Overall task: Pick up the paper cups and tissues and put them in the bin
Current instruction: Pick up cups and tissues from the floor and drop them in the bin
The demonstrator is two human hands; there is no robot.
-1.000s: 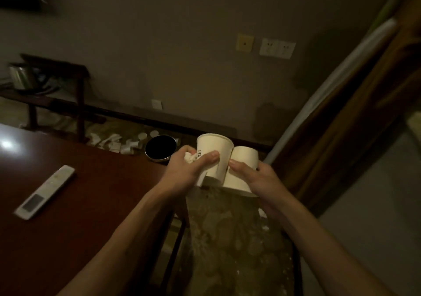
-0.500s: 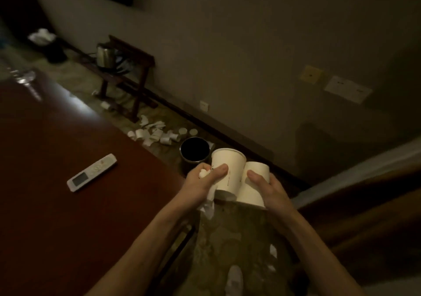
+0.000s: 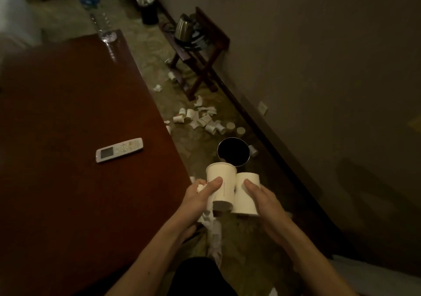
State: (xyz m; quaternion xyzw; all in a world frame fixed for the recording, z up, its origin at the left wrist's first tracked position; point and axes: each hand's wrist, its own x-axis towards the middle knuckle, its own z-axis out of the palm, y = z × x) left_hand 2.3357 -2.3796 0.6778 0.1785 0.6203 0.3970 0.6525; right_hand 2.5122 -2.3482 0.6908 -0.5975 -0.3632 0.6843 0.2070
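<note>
Bin (image 3: 234,151) now lies straight beyond cups (image 3: 224,177) in left hand (image 3: 197,196), right hand (image 3: 264,196).

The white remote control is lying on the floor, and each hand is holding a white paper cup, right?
Not quite. The head view shows the white remote control lying on the reddish-brown wooden table, not on the floor. The rest is right: the left hand holds one white paper cup, and the right hand holds the other white paper cup.
</note>
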